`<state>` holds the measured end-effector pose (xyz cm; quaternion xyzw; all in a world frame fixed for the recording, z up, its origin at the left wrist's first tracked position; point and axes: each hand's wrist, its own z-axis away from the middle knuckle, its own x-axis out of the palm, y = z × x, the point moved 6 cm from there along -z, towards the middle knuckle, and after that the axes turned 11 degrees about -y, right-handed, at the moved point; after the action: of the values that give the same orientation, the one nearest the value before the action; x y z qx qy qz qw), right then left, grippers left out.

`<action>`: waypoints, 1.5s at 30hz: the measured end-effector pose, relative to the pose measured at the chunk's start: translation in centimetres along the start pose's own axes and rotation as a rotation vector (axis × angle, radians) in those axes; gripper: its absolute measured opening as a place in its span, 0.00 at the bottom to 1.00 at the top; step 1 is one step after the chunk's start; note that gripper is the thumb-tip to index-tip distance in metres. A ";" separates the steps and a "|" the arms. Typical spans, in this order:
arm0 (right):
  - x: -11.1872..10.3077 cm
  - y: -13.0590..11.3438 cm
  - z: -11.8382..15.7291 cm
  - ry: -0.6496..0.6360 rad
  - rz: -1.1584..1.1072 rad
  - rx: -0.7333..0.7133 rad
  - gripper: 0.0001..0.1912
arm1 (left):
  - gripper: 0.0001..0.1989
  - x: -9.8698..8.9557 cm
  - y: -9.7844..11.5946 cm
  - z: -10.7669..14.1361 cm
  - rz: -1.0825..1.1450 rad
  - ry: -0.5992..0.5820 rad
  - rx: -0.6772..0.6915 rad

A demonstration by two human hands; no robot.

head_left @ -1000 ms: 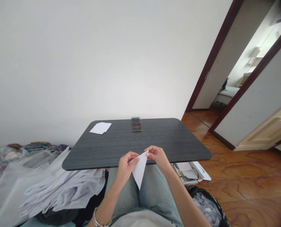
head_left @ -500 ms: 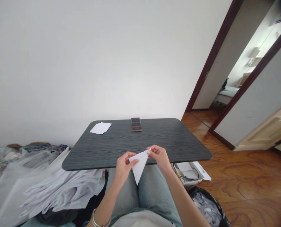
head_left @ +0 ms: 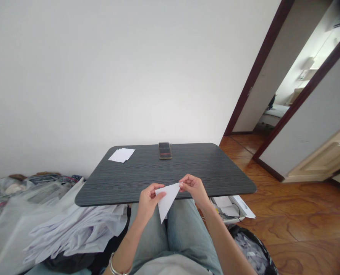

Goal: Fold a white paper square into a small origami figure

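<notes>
Over the person's lap, just short of the near edge of the dark table (head_left: 210, 168), both hands hold a folded white paper triangle (head_left: 166, 198) in the air. The left hand (head_left: 147, 200) pinches the triangle's 9 o'clock corner, thumb on top and fingers closed behind the sheet. The right hand (head_left: 195, 188) pinches the 3 o'clock corner between thumb and fingertips. The long top edge runs between the two grips and appears stretched taut; the free point hangs toward 6 o'clock above the knees. Holding both upper corners probably keeps the layers aligned and the crease flat, since nothing supports the sheet from below.

On the table, at 11 o'clock from the hands and well apart, lies a small stack of white sheets (head_left: 121, 154). At 12 o'clock, near the far edge, sits a small dark box (head_left: 165, 151); its contents are too blurred to identify. At 9 o'clock, below table level, a heap of crumpled white paper (head_left: 72, 229) rests beside the legs. At 4 o'clock, a bin (head_left: 250, 250) holds paper scraps.
</notes>
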<state>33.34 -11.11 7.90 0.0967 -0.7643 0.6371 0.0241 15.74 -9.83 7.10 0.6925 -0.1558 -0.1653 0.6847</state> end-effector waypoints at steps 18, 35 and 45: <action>-0.1 0.6 0.2 0.060 -0.075 0.061 0.12 | 0.14 0.0 -0.4 0.1 -0.053 -0.025 0.000; -0.3 1.3 0.4 0.136 -0.094 0.148 0.12 | 0.14 0.3 -0.4 -0.1 -0.045 -0.014 0.012; -0.4 1.3 0.5 0.116 -0.025 0.179 0.15 | 0.14 0.1 -0.6 0.0 -0.041 -0.008 0.028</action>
<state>33.59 -11.27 6.47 0.0709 -0.7003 0.7070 0.0676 15.79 -9.88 6.55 0.7044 -0.1468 -0.1800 0.6707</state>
